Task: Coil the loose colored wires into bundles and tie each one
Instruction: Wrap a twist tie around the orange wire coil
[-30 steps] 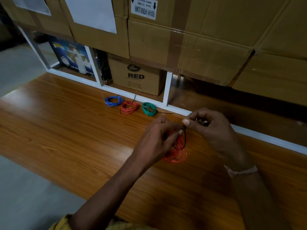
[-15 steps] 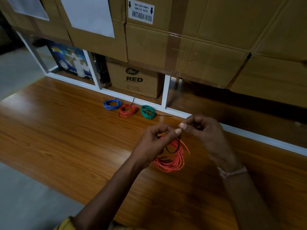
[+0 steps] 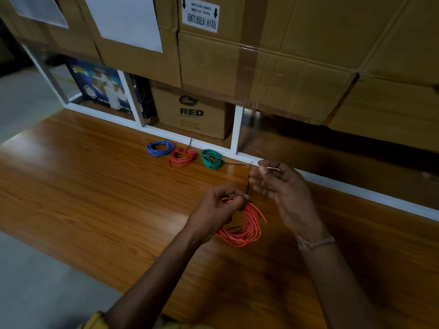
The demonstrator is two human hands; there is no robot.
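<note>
Tying fourth bundle: left hand (image 3: 217,211) pinches orange coil (image 3: 244,225); right hand (image 3: 282,186) blurred, grip indeterminate; three coils (image 3: 184,156) finished at tabletop's (image 3: 95,198) far edge.

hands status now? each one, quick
Left hand: fingers curled, gripping the orange wire coil.
Right hand: blurred; seems to pinch the dark tie, cannot tell for sure.

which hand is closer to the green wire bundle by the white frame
Right. The right hand is raised just right of and nearer the camera than the green bundle. The left hand sits further toward the camera, gripping the orange coil.
</note>
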